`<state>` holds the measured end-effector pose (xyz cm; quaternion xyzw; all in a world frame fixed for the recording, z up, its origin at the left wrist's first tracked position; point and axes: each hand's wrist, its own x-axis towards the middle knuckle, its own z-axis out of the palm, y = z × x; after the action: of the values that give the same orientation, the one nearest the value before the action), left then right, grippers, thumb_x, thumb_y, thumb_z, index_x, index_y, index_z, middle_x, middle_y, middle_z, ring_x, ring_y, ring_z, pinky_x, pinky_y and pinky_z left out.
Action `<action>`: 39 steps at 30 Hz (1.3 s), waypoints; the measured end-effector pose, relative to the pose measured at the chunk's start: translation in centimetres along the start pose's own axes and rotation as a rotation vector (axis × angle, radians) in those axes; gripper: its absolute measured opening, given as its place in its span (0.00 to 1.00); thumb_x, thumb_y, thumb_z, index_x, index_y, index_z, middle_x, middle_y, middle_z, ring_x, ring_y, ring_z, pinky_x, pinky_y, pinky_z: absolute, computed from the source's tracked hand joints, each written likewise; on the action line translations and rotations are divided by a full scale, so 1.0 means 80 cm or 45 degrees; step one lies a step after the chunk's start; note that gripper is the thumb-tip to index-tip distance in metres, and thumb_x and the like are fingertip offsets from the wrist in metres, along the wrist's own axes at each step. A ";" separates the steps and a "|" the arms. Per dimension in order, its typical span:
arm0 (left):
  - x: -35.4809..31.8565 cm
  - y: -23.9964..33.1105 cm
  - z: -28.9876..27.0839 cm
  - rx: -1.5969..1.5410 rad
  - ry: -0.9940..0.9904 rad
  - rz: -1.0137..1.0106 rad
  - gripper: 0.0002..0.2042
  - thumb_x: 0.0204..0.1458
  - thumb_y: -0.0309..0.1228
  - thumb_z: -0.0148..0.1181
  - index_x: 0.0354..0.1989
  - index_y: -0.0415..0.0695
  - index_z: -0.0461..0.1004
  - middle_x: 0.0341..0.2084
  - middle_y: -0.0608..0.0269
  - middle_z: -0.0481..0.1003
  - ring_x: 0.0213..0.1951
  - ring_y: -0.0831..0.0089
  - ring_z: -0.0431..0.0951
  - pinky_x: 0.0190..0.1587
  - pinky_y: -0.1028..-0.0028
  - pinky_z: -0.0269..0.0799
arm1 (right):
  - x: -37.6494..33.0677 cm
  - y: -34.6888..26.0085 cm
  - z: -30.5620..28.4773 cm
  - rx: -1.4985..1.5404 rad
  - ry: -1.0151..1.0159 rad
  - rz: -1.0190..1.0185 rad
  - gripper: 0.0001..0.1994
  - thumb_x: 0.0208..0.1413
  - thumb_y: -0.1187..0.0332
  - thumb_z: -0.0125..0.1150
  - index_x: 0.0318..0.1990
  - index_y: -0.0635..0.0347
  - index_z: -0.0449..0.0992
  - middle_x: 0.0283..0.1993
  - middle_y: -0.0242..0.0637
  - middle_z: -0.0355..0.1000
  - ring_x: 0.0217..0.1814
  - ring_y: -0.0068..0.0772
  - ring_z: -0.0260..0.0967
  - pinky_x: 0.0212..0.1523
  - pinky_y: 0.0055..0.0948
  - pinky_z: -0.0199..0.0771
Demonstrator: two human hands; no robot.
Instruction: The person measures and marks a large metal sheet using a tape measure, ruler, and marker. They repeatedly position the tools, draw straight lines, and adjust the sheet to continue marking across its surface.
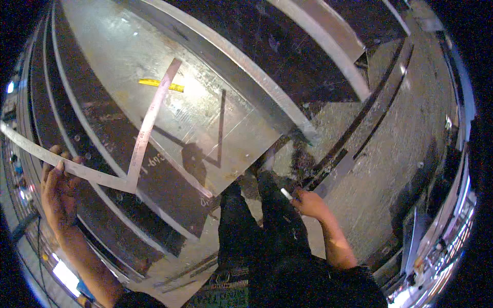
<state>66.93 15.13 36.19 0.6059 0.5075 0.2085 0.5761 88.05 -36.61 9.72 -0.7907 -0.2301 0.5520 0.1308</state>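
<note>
Left of the hands: grasps one arm of the steel square between thumb and fingers. Right of the hands: pinches a white chalk stick, clear of the metal plate.

Position: the free arm of the square reaches over the plate's left edge and crosses in front of a yellow strip. The offset shadow suggests that the square is raised, not seated.

Progress: thin pale lines show toward the plate's right near corner; whether these are layout marks or scratches cannot be determined. Judged from the present position, seating the square and drawing along it remain to be done.

Materials: the square is flat, thin, graduated and L-shaped. The plate is smooth grey metal with glare and brownish stains. Dark beams with lighter, straight flanges lie alongside its left edge. The strip is narrow and slightly curved.
</note>
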 end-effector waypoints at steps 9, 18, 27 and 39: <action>-0.197 -0.020 -0.087 0.153 0.509 0.247 0.18 0.58 0.31 0.58 0.55 0.40 0.68 0.45 0.58 0.74 0.45 0.63 0.79 0.43 0.72 0.74 | -0.022 0.362 0.073 -0.109 -0.178 0.501 0.11 0.49 0.62 0.62 0.34 0.60 0.78 0.33 0.45 0.78 0.34 0.42 0.78 0.32 0.41 0.77; -0.231 -0.065 -0.067 -0.056 0.693 0.170 0.16 0.57 0.29 0.58 0.53 0.39 0.70 0.44 0.57 0.74 0.45 0.61 0.80 0.42 0.70 0.76 | 0.041 0.356 0.027 -0.074 0.094 0.254 0.12 0.51 0.62 0.56 0.30 0.63 0.77 0.29 0.46 0.77 0.26 0.43 0.75 0.28 0.43 0.74; -0.200 -0.077 -0.067 -0.304 0.634 0.115 0.16 0.57 0.28 0.57 0.53 0.38 0.69 0.42 0.52 0.76 0.45 0.60 0.80 0.42 0.67 0.77 | 0.040 -0.029 -0.085 0.140 0.097 0.280 0.20 0.52 0.61 0.59 0.43 0.74 0.73 0.34 0.54 0.77 0.35 0.49 0.76 0.39 0.39 0.74; -0.195 -0.098 -0.009 -0.447 0.686 0.017 0.17 0.57 0.28 0.58 0.54 0.37 0.68 0.42 0.51 0.76 0.43 0.57 0.81 0.43 0.65 0.79 | 0.039 0.177 -0.104 -0.096 0.068 0.395 0.21 0.53 0.55 0.58 0.46 0.64 0.77 0.43 0.53 0.77 0.47 0.50 0.75 0.46 0.41 0.72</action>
<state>57.18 0.77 34.38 0.4236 0.5940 0.4494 0.5155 99.78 -46.82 3.62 -0.8355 -0.1224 0.5354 0.0203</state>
